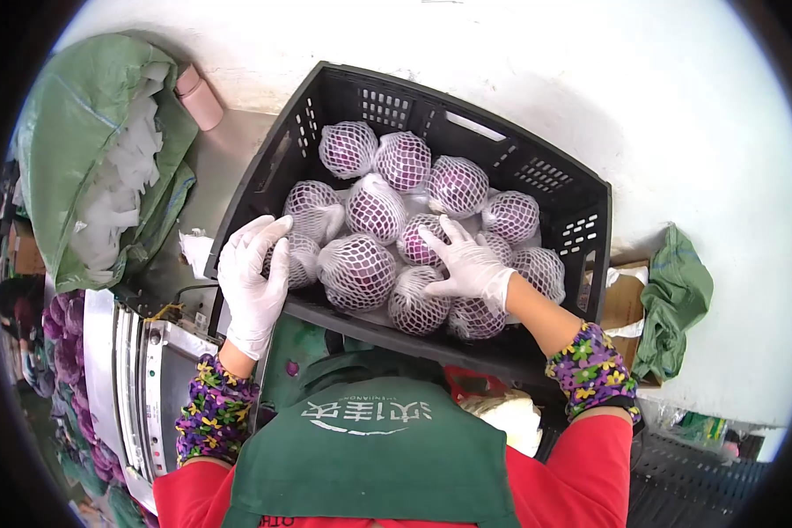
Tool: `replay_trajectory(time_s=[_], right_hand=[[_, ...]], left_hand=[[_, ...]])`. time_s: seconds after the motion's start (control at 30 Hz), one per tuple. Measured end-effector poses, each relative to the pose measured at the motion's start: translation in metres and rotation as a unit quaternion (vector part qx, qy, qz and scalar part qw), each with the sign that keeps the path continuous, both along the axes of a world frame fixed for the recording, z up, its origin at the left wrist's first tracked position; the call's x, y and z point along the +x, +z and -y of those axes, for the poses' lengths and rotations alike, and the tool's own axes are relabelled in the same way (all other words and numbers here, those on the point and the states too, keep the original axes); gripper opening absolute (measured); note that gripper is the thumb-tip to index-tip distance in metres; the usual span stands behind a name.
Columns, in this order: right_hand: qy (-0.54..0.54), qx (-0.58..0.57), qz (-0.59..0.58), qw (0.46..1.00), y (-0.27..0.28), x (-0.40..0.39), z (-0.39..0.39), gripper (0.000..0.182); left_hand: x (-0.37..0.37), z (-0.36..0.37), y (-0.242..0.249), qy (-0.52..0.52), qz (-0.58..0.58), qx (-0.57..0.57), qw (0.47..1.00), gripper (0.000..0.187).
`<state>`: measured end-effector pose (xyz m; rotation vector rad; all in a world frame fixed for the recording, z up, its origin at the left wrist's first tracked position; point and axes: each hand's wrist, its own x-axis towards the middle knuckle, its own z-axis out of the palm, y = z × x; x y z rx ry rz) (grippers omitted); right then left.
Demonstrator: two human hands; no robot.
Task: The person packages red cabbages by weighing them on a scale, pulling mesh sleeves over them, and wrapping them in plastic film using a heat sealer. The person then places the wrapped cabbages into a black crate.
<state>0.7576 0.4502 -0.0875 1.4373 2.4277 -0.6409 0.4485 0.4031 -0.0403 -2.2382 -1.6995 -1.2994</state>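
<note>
A black plastic crate (414, 97) holds several round purple vegetables, each in a white foam net. My left hand (257, 268), in a white glove, is at the crate's left front rim, with thumb and fingers apart beside a netted purple vegetable (303, 260). Gloved as well, my right hand (471, 264) reaches over the front edge. Its fingers are spread across the top of another netted vegetable (416, 242) near the middle, and its thumb points at the netted vegetable in front (418, 304). Neither hand is wrapped around anything.
At the left, a green woven sack (88, 114) spills white foam nets (123, 194); a pink bottle (200, 99) stands behind it. A metal machine (163, 370) is near my left forearm. A crumpled green sack (676, 299) lies right of the crate, against the white wall.
</note>
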Motion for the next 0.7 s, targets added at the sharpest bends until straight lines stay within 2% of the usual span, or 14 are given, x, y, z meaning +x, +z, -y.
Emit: replay_trajectory(time_s=[0.13, 0.2, 0.23, 0.3, 0.33, 0.4, 0.43, 0.47, 0.5, 0.6, 0.63, 0.67, 0.7], right_hand=[[0.009, -0.013, 0.028, 0.999, 0.001, -0.002, -0.005, 0.102], [0.047, 0.015, 0.023, 0.999, -0.004, -0.001, -0.011, 0.101], [0.059, 0.02, 0.023, 0.998, 0.0, -0.005, -0.018, 0.101], [0.109, 0.06, -0.014, 0.992, -0.024, 0.004, -0.047, 0.099], [0.123, 0.076, -0.05, 0.988, -0.031, 0.009, -0.064, 0.095], [0.101, 0.012, 0.01, 0.995, -0.033, -0.012, -0.105, 0.083], [0.167, 0.061, 0.004, 0.984, -0.04, -0.007, -0.123, 0.074], [0.174, 0.113, -0.072, 0.976, -0.043, -0.015, -0.137, 0.067], [0.157, 0.143, -0.08, 0.974, -0.034, -0.041, -0.138, 0.061], [0.213, 0.281, -0.153, 0.923, -0.008, -0.118, -0.134, 0.057], [0.283, 0.403, -0.136, 0.86, 0.068, -0.15, -0.091, 0.048], [0.348, 0.498, -0.13, 0.783, 0.092, -0.185, -0.07, 0.039], [0.208, 0.319, -0.222, 0.898, 0.07, -0.198, -0.067, 0.053]], left_hand=[[-0.002, -0.003, -0.003, 0.006, 0.013, -0.008, 1.0, 0.026], [-0.009, 0.003, -0.004, -0.022, 0.086, -0.015, 0.996, 0.027], [-0.01, 0.01, -0.007, -0.01, 0.172, -0.019, 0.985, 0.027], [-0.02, 0.021, -0.01, -0.036, 0.153, -0.058, 0.986, 0.029], [-0.025, 0.025, -0.024, -0.026, 0.114, -0.001, 0.993, 0.029], [-0.04, 0.045, -0.049, 0.026, 0.136, -0.039, 0.99, 0.035], [-0.05, 0.059, -0.061, 0.051, 0.148, -0.07, 0.985, 0.038], [-0.059, 0.074, -0.069, 0.086, 0.173, -0.107, 0.975, 0.04], [-0.073, 0.088, -0.078, 0.124, 0.175, -0.123, 0.969, 0.04], [-0.116, 0.139, -0.098, 0.202, 0.177, -0.13, 0.955, 0.04], [-0.129, 0.166, -0.077, 0.204, 0.207, -0.105, 0.951, 0.037], [-0.143, 0.182, -0.083, 0.217, 0.227, -0.098, 0.944, 0.035], [-0.158, 0.197, -0.082, 0.241, 0.212, -0.117, 0.94, 0.037]])
